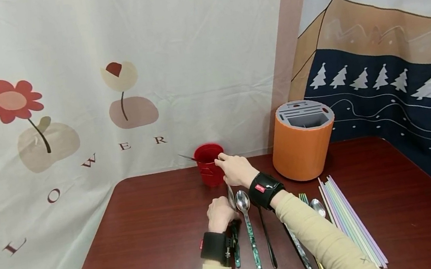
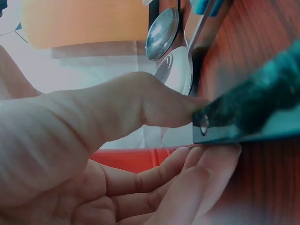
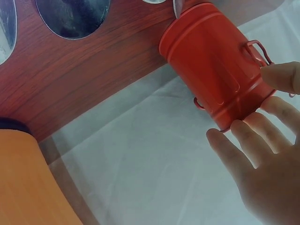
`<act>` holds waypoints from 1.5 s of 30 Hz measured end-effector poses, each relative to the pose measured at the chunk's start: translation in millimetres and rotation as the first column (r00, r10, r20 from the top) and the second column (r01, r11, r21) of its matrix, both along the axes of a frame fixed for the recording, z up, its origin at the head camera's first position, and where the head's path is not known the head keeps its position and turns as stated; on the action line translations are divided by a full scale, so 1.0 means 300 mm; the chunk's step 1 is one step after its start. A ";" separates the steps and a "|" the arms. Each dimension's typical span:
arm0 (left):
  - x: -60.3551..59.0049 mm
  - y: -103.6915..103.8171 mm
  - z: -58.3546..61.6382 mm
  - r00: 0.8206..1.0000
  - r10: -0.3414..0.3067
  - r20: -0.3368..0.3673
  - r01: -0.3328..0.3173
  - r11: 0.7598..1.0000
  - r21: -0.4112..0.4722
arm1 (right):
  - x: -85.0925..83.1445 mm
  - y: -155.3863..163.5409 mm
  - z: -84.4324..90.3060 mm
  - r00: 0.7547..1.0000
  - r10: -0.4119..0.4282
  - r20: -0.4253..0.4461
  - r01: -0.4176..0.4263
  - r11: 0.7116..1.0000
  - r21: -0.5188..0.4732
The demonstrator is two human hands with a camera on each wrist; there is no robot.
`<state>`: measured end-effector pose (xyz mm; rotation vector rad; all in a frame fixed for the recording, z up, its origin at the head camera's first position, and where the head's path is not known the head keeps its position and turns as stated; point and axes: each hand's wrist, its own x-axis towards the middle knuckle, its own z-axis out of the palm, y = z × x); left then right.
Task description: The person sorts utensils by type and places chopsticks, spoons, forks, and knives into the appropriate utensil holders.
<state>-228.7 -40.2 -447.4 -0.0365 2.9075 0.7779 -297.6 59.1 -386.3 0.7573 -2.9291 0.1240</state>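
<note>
My left hand [image 1: 221, 212] pinches a table knife with a marbled green handle [image 2: 253, 103] between thumb and fingers, near where handle and blade meet. In the head view its blade [image 1: 231, 197] points toward a small red bucket [image 1: 211, 177] at the table's back edge. My right hand [image 1: 237, 169] is at the bucket's rim, fingers extended. The right wrist view shows its thumb beside a wire handle of the bucket [image 3: 211, 61] and nothing between thumb and fingers. A thin metal utensil [image 1: 187, 157] leans out of the bucket's left side; its other end is hidden inside.
Right of the knife lie a green-handled spoon [image 1: 251, 231], a dark-handled utensil [image 1: 268, 243] and a black-handled one [image 1: 300, 252]. Farther right are another spoon [image 1: 317, 206] and several pastel sticks [image 1: 354, 220]. An orange cylindrical holder [image 1: 303, 149] with a slotted grey top stands at the back.
</note>
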 end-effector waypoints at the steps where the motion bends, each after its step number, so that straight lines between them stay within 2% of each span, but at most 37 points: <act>1: 0.000 -0.002 0.002 1.000 -0.004 0.010 0.004 1.000 0.000 | 0.000 0.000 0.001 1.000 0.001 0.001 -0.001 1.000 -0.001; 6: -0.001 -0.017 0.016 1.000 -0.012 -0.002 0.012 1.000 -0.017 | -0.002 -0.002 0.000 1.000 0.003 0.002 -0.003 1.000 0.000; 11: 0.013 -0.033 0.043 0.997 -0.009 -0.082 0.008 1.000 -0.012 | -0.003 -0.003 0.000 1.000 0.000 -0.001 0.000 1.000 0.012; 16: 0.027 -0.049 0.079 0.992 0.007 -0.127 -0.004 1.000 0.024 | -0.003 -0.005 -0.001 1.000 0.001 -0.016 0.000 1.000 0.010; 19: 0.031 -0.058 0.095 0.978 0.029 -0.207 -0.018 0.998 0.056 | -0.001 -0.005 -0.001 1.000 0.003 -0.026 -0.003 1.000 0.004; 22: 0.032 -0.065 0.108 0.945 0.071 -0.320 -0.042 0.994 0.097 | 0.000 -0.004 -0.002 1.000 0.007 -0.030 -0.007 1.000 0.000; 24: 0.033 -0.067 0.115 0.913 0.100 -0.396 -0.054 0.990 0.127 | 0.000 -0.004 -0.001 1.000 0.008 -0.030 -0.008 1.000 0.001; 29: 0.036 -0.068 0.130 0.836 0.166 -0.522 -0.079 0.980 0.185 | 0.000 -0.004 0.001 1.000 0.007 -0.023 -0.007 1.000 0.004; 34: 0.035 -0.068 0.145 0.786 0.257 -0.563 -0.149 0.962 0.230 | -0.001 -0.005 0.001 1.000 0.003 -0.025 -0.003 1.000 -0.001; 37: 0.031 -0.065 0.151 0.755 0.296 -0.586 -0.168 0.950 0.263 | 0.002 -0.002 0.002 1.000 0.006 -0.027 -0.007 1.000 -0.010; 41: 0.027 -0.062 0.155 0.687 0.328 -0.648 -0.158 0.939 0.307 | 0.008 0.002 0.003 0.999 0.014 -0.031 -0.015 1.000 -0.014; 45: 0.027 -0.059 0.163 0.613 0.374 -0.696 -0.128 0.916 0.379 | 0.010 0.007 0.002 0.999 0.019 -0.036 -0.019 1.000 -0.008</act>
